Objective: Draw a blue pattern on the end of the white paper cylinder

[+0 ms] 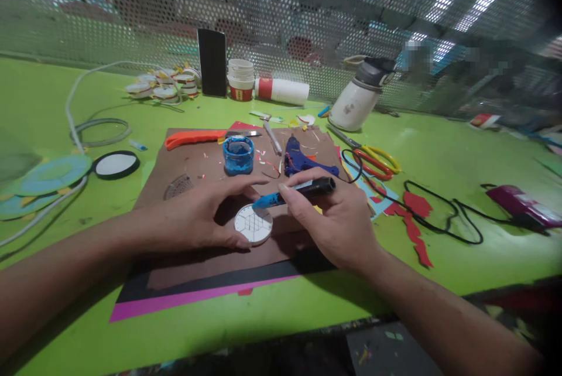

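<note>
My left hand grips a small white disc by its rim, between thumb and fingers. Thin dark lines form a grid pattern on the disc's top. In my right hand is a blue marker with a black end, slanted so its tip meets or hovers just over the disc's far edge; which of the two I cannot tell. Just beyond the hands stand a blue-stained jar and, lying flat, a dark blue glue gun. Brown paper lies beneath the hands.
An orange utility knife and scissors lie beyond the hands. Farther back are a phone, paper cups and a leaning white bottle. Black cord loops and red scraps lie right; a white cable lies left.
</note>
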`<act>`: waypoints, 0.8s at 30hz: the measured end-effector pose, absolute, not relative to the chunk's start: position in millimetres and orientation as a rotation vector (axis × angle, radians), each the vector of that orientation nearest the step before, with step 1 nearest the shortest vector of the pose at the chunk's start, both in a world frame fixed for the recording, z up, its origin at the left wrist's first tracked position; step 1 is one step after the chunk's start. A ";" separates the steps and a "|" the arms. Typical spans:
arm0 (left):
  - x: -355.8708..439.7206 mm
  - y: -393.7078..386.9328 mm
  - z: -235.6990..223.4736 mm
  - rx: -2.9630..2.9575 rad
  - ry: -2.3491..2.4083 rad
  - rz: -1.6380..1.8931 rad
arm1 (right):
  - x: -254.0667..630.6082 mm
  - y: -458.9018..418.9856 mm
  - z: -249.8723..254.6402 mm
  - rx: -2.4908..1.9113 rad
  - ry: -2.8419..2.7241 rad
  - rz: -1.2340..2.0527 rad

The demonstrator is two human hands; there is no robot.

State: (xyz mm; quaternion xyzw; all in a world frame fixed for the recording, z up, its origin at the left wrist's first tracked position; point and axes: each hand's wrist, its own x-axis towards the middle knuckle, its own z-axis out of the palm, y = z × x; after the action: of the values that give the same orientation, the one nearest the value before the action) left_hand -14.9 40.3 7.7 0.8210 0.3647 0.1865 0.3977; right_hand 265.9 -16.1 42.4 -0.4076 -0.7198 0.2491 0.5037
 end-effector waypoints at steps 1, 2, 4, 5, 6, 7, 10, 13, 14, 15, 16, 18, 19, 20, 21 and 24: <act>-14.5 40.2 7.9 2.075 0.922 0.470 | 266.1 -15.9 42.3 -0.982 -1.741 0.593; -14.3 40.0 7.9 2.069 0.920 0.467 | 266.1 -15.7 42.1 -0.980 -1.741 0.584; -14.2 39.9 7.3 2.063 0.915 0.473 | 265.9 -15.2 41.8 -0.974 -1.740 0.581; -14.4 40.0 6.7 2.062 0.912 0.482 | 265.7 -14.9 41.7 -0.969 -1.736 0.585; -14.7 40.1 6.2 2.060 0.909 0.490 | 265.3 -14.7 41.5 -0.964 -1.730 0.590; -15.0 40.3 5.7 2.061 0.903 0.494 | 264.9 -14.5 41.4 -0.961 -1.725 0.594; -16.2 41.1 5.2 2.066 0.888 0.484 | 264.1 -14.2 41.1 -0.957 -1.717 0.598; -16.5 41.9 5.2 2.070 0.897 0.475 | 264.6 -14.2 40.4 -0.960 -1.727 0.590; -16.2 42.1 5.1 2.071 0.899 0.477 | 265.0 -14.2 40.1 -0.959 -1.734 0.586; -15.9 42.2 5.0 2.073 0.896 0.481 | 265.4 -14.2 39.7 -0.961 -1.742 0.579; -15.6 42.2 4.9 2.074 0.894 0.485 | 265.9 -14.1 39.5 -0.963 -1.750 0.569; -15.4 41.7 4.7 2.068 0.900 0.474 | 266.6 -14.1 39.3 -0.959 -1.770 0.548; -15.7 41.3 4.8 2.061 0.907 0.461 | 266.8 -14.2 39.3 -0.948 -1.781 0.536; -16.1 40.9 5.1 2.053 0.918 0.449 | 266.8 -14.3 39.4 -0.933 -1.792 0.523; -16.7 40.4 5.4 2.046 0.929 0.438 | 266.7 -14.6 39.6 -0.915 -1.804 0.510; -18.0 39.6 6.6 2.045 0.941 0.437 | 265.5 -15.6 39.6 -0.882 -1.843 0.458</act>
State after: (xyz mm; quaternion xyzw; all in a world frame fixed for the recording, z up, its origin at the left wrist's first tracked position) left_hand -18.0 39.6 6.6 0.8127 0.3739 0.1736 0.4118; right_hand 265.5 -15.6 39.6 -0.3648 -0.7621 0.1894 0.5003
